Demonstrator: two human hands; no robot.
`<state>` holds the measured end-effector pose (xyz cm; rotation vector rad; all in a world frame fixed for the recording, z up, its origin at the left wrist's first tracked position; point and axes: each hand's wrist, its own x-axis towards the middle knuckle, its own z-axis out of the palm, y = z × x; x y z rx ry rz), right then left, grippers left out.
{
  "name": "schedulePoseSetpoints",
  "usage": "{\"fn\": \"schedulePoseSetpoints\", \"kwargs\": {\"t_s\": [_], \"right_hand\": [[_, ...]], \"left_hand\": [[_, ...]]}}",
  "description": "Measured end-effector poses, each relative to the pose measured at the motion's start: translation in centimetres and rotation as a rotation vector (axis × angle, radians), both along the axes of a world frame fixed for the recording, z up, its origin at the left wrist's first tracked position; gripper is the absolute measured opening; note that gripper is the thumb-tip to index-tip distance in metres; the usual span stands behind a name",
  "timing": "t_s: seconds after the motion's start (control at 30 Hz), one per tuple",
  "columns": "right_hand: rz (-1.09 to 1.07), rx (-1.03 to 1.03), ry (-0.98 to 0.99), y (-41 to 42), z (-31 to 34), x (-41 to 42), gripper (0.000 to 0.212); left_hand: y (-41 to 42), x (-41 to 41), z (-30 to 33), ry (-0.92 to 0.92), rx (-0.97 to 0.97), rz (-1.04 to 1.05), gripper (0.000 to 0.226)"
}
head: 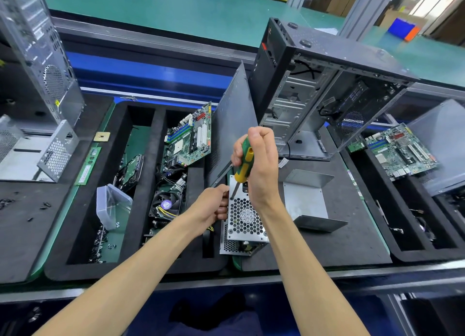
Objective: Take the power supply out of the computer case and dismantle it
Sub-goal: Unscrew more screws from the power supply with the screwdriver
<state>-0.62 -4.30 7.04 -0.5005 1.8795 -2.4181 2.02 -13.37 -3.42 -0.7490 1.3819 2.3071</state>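
The silver power supply (245, 222) stands on the black foam mat in front of me, its honeycomb fan grille facing up. My left hand (214, 206) grips its left edge. My right hand (259, 164) is closed around a green and yellow screwdriver (243, 165), whose tip rests on the top left corner of the grille face. The black computer case (327, 89) stands open behind, its inside facing me. A bent grey metal cover (305, 197) lies just right of the power supply.
A grey side panel (235, 124) leans against the case. The foam tray on the left holds a motherboard (188, 136), a fan (166, 204), a hard drive (130, 170), a clear plastic box (112, 204) and loose screws. Another motherboard (400, 149) sits at right, another case (37, 58) at far left.
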Motion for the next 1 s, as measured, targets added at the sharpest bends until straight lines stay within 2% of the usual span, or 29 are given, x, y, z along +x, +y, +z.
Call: {"fn": "schedulePoseSetpoints", "kwargs": {"t_s": [0.1,0.23,0.3,0.4,0.5,0.63,0.73,0.87,1.0], "right_hand": [[-0.005,0.012,-0.016,0.4,0.3,-0.3,0.027],[0.042,0.038,-0.041,0.5,0.9,-0.4,0.043],[0.075,0.014,-0.051,0.2,0.9,0.0,0.040],[0.088,0.005,-0.024,-0.2,0.5,0.7,0.022],[0.040,0.028,0.027,-0.1,0.3,1.2,0.029],[-0.012,0.104,0.019,0.6,0.4,0.8,0.029],[0.036,0.042,-0.021,0.7,0.5,0.6,0.041],[0.036,-0.029,-0.042,0.5,0.4,0.6,0.028],[-0.012,0.005,-0.020,0.4,0.0,0.8,0.026]], "left_hand": [[0.0,0.1,0.0,0.010,0.010,0.013,0.052],[0.1,0.2,-0.1,0.031,0.005,-0.004,0.047],[0.2,0.2,-0.1,0.036,0.001,-0.003,0.051],[0.1,0.2,-0.3,0.045,-0.003,-0.008,0.054],[0.0,0.4,-0.4,0.070,0.002,-0.022,0.048],[0.1,0.7,-0.7,0.095,-0.011,-0.035,0.055],[0.1,0.8,-0.7,0.096,-0.007,-0.005,0.046],[0.4,0.9,-0.5,0.079,-0.040,0.034,0.037],[0.3,1.0,-0.9,0.061,-0.041,0.065,0.033]]}}
